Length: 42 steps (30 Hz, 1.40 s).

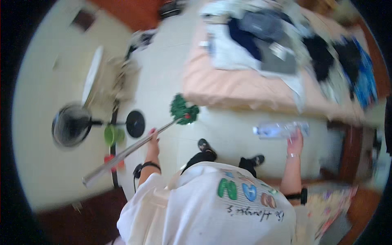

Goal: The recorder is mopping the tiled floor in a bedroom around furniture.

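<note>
My left hand (154, 137) grips the metal handle (134, 147) of a mop, held at a slant across the left side. The green mop head (180, 108), with a red piece at its joint, is beside the near corner of the bed. At the right, my right hand (295, 143) holds a clear plastic bottle (275, 130) lying sideways in the air over the floor. The bottle has a white cap pointing left. Its contents are too blurred to tell.
A bed (226, 88) with a peach sheet bears heaped clothes (263, 39). On the left stand a pedestal fan (72, 125) with a round black base (135, 123) and a green container (111, 134). Pale tiled floor (165, 67) runs between bed and wall.
</note>
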{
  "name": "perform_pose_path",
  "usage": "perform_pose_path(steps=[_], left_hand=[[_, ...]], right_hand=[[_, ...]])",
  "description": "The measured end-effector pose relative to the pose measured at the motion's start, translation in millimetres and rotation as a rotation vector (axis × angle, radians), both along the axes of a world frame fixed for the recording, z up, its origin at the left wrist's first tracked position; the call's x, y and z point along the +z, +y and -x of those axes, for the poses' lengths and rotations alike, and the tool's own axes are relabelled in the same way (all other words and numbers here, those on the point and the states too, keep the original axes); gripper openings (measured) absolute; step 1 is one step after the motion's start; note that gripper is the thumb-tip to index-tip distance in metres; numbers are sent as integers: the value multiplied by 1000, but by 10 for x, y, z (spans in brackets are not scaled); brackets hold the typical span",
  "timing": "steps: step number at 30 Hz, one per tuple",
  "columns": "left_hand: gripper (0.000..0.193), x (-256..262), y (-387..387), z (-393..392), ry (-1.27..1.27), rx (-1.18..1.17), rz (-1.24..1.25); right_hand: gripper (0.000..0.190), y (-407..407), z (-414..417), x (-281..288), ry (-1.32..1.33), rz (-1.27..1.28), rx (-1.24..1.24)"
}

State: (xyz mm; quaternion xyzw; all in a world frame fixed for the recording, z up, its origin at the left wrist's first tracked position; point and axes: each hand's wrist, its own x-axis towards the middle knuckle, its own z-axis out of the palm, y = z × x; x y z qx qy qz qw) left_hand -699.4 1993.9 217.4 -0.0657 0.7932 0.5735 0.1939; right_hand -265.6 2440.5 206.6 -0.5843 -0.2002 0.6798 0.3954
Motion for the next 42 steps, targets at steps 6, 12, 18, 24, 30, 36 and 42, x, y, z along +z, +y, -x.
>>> perform_pose_path(steps=[6, 12, 18, 24, 30, 36, 42], left_hand=[[29, 220, -682, 487, 186, 9, -85], [29, 198, -1176, 815, 114, 173, -275], [34, 641, -1851, 669, 286, 699, -548], [18, 1398, -2344, 298, 643, 1058, -786], [7, 963, -2803, 27, 630, 1202, -748], [10, 541, -3643, 266, 467, 1131, -780], [11, 67, -4271, 110, 128, 886, -703]], right_hand=[[41, -717, 1497, 180, 3, -16, 266], [57, -1303, 3448, 781, -53, -279, 560], [65, -1659, 5017, 542, -105, -957, 1220], [89, -2928, 6196, 484, 49, -1364, 1797], [90, -4694, 6436, 795, 143, -1591, 2227], [88, -6378, 6670, 386, 403, -1674, 2378], [90, -8580, 7184, 356, 677, -1658, 2288]])
